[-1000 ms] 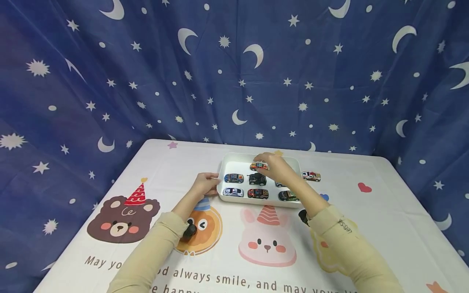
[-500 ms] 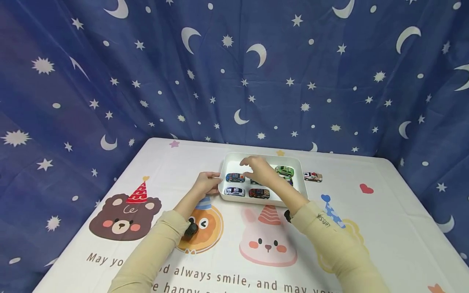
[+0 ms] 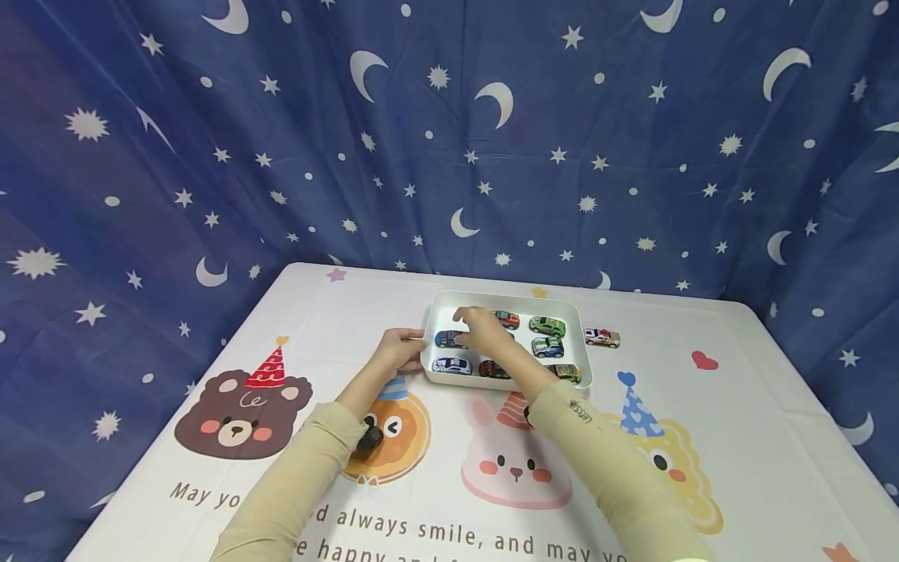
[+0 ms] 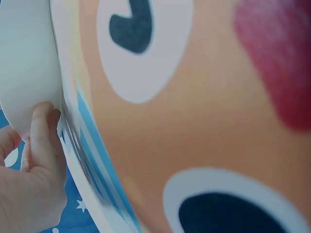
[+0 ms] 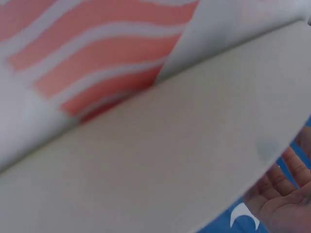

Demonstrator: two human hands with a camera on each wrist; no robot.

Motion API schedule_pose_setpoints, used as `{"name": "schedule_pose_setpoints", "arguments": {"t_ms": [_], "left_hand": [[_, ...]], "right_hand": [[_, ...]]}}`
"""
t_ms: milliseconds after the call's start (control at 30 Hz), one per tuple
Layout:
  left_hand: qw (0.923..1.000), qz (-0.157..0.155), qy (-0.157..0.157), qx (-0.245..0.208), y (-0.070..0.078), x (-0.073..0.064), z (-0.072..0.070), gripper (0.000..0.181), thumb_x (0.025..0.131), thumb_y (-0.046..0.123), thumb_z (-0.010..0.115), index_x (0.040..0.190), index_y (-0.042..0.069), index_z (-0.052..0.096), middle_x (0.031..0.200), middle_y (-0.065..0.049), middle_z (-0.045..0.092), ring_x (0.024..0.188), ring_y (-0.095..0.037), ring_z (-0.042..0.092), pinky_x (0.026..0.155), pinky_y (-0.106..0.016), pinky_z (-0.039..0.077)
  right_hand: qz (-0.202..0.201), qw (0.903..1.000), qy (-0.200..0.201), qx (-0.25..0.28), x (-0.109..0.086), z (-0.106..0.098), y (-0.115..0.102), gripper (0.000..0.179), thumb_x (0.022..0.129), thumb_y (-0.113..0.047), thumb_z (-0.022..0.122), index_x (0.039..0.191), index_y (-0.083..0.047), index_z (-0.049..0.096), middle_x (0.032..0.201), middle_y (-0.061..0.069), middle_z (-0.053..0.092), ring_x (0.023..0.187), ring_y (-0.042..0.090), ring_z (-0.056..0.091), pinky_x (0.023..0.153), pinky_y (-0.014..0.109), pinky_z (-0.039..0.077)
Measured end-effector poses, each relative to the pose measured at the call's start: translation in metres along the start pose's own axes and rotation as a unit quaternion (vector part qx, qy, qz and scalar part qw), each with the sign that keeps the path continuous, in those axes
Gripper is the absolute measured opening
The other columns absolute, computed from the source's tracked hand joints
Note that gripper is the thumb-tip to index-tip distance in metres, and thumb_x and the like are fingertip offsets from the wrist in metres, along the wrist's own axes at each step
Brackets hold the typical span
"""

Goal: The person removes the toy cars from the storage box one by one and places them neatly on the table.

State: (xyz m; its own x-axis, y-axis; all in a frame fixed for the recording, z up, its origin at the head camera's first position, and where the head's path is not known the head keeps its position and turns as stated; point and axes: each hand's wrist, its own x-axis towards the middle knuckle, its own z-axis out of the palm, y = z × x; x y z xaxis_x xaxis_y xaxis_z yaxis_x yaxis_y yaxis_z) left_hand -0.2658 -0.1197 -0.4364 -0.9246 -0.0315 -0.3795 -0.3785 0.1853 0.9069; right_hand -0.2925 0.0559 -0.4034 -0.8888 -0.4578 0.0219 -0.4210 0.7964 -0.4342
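You have nine toy cars in view, eight inside the one white tray (image 3: 467,380) and one out on the cloth. Two lie in the tray's far row: an orange-red car (image 3: 509,319) and a green car (image 3: 547,326). Three lie in the middle row: a blue car (image 3: 445,339), a vehicle mostly hidden by your right hand, and a blue-and-white car (image 3: 548,346). Three lie nearest you: a white car (image 3: 452,365), a red-and-black car (image 3: 491,369), partly covered by your forearm, and a dark green-and-orange car (image 3: 566,373). The ninth, a white-and-red car (image 3: 602,337), sits just beyond the tray's right wall.

Your two hands are apart from each other. Your left hand (image 3: 393,353) grips the tray's left end, its arm reaching forward and inward. Your right hand (image 3: 485,332) is over the tray, palm down, with thumb and forefinger spread and pointing left; the thumb overlaps the blue car's right end, and you cannot tell whether they touch. That forearm slants in from the lower right across the near wall.

Both sleeves are beige. The counter (image 3: 758,437) wears a white cloth printed with four cartoon faces, each under a party hat. Behind it hangs one blue curtain (image 3: 534,125) patterned with moons and stars.
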Motion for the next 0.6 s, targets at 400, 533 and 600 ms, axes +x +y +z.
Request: {"name": "schedule_pose_setpoints", "arguments": {"t_ms": [400,533,600], "left_hand": [[0.9999,0.005,-0.004,-0.009,0.001,-0.001,0.0,0.039,0.091,0.005,0.057,0.129,-0.001,0.054,0.122,-0.026,0.059,0.082,-0.018,0.066,0.07,-0.027,0.061],[0.9999,0.004,-0.004,-0.009,0.001,-0.001,0.0,0.04,0.09,0.005,0.057,0.129,0.0,0.053,0.122,-0.025,0.059,0.08,-0.016,0.065,0.068,-0.025,0.061],[1.0,0.004,-0.005,-0.007,0.001,-0.002,0.0,0.04,0.09,0.005,0.057,0.129,0.0,0.053,0.122,-0.025,0.059,0.079,-0.016,0.064,0.068,-0.025,0.061]], "right_hand": [[0.046,0.9973,-0.051,-0.024,0.014,0.006,0.001,0.039,0.083,-0.013,0.071,0.118,0.001,0.06,0.118,0.018,0.063,0.109,0.03,0.06,0.096,0.038,0.052],[0.053,0.9955,-0.065,-0.044,0.018,0.01,0.002,0.038,0.081,-0.013,0.073,0.114,0.001,0.062,0.118,0.017,0.064,0.111,0.03,0.059,0.1,0.04,0.05],[0.053,0.9946,-0.071,-0.054,0.02,0.011,0.001,0.036,0.08,-0.013,0.074,0.112,0.001,0.063,0.117,0.016,0.064,0.11,0.03,0.059,0.101,0.04,0.049]]}}
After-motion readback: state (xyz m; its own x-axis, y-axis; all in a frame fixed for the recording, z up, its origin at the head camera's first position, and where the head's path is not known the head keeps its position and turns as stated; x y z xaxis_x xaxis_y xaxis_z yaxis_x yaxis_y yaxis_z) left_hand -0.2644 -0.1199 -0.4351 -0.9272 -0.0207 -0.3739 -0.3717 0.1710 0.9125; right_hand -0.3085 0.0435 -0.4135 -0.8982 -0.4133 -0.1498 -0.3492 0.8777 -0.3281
